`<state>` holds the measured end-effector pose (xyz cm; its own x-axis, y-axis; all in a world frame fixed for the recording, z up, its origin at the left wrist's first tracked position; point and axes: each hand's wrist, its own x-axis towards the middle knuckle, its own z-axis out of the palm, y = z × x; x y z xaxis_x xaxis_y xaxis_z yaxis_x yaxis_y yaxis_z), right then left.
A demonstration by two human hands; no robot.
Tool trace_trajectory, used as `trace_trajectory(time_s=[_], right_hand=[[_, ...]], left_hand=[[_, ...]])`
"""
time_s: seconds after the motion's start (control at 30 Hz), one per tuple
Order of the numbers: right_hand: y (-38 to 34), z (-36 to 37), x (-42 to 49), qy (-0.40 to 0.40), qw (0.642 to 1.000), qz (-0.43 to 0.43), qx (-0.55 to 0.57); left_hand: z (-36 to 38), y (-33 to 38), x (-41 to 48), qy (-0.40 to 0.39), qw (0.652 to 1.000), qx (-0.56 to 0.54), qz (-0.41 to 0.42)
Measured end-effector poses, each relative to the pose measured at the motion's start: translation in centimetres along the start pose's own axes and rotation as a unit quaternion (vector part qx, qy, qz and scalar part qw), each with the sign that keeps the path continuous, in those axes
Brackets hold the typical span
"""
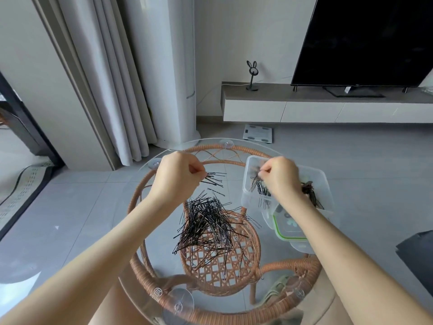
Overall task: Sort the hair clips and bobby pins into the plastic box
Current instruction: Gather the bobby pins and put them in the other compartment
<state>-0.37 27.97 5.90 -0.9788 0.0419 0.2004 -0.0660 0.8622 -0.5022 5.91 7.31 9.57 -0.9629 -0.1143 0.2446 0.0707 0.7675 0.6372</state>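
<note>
The clear plastic box (323, 181) stands at the right of my round glass table (131, 207). Its left part holds a bundle of black bobby pins (262, 191); its right part holds dark hair clips (309, 191). Its green-rimmed lid (288, 233) lies just nearer me, partly under my right forearm. My right hand (281, 177) hovers over the box's left part, fingertips (263, 171) pinched together; whether a pin is between them I cannot tell. My left hand (178, 177) is raised over the table's far side, fingers (199, 171) clamped on a small bunch of pins (214, 178) that points right. The loose pile of pins (208, 224) lies on the glass between my forearms, below both hands.
</note>
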Motion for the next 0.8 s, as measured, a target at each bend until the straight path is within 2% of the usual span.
trace_trajectory(time_s=[0.07, 0.1, 0.27, 0.37, 0.43, 0.53, 0.6, 0.7, 0.8], right_hand=[[0.3, 0.7, -0.2, -0.085, 0.996, -0.007, 0.003], [0.5, 0.6, -0.4, -0.092, 0.996, -0.011, 0.012], [2.1, -2.5, -0.7, 0.032, 0.999, -0.005, 0.028], [3.7, -4.0, -1.2, 0.053, 0.998, 0.001, 0.030], [4.7, -4.7, -1.7, 0.060, 0.998, -0.006, 0.022], [5.4, -5.3, -2.5, 0.055, 0.998, -0.006, 0.029], [5.5, -5.4, -2.9, 0.046, 0.998, -0.013, 0.033], [5.2, -5.2, -3.2, 0.042, 0.998, -0.037, 0.042], [4.6, -4.5, -3.5, 0.038, 0.996, -0.063, 0.052]], left_hand=[[0.4, 0.9, 0.4, 0.004, 1.000, -0.010, 0.013], [0.7, 1.4, 0.7, 0.004, 1.000, -0.016, 0.022], [4.1, 4.2, 2.5, 0.008, 0.997, -0.022, 0.076], [7.4, 5.7, 4.0, -0.021, 0.993, 0.011, 0.112], [9.4, 6.3, 4.8, -0.056, 0.988, 0.055, 0.131], [11.5, 6.3, 5.3, -0.167, 0.965, 0.131, 0.153], [11.7, 6.0, 5.4, -0.209, 0.954, 0.140, 0.164], [10.6, 5.5, 6.1, -0.176, 0.962, 0.117, 0.175], [9.0, 3.9, 7.1, -0.119, 0.981, 0.075, 0.133]])
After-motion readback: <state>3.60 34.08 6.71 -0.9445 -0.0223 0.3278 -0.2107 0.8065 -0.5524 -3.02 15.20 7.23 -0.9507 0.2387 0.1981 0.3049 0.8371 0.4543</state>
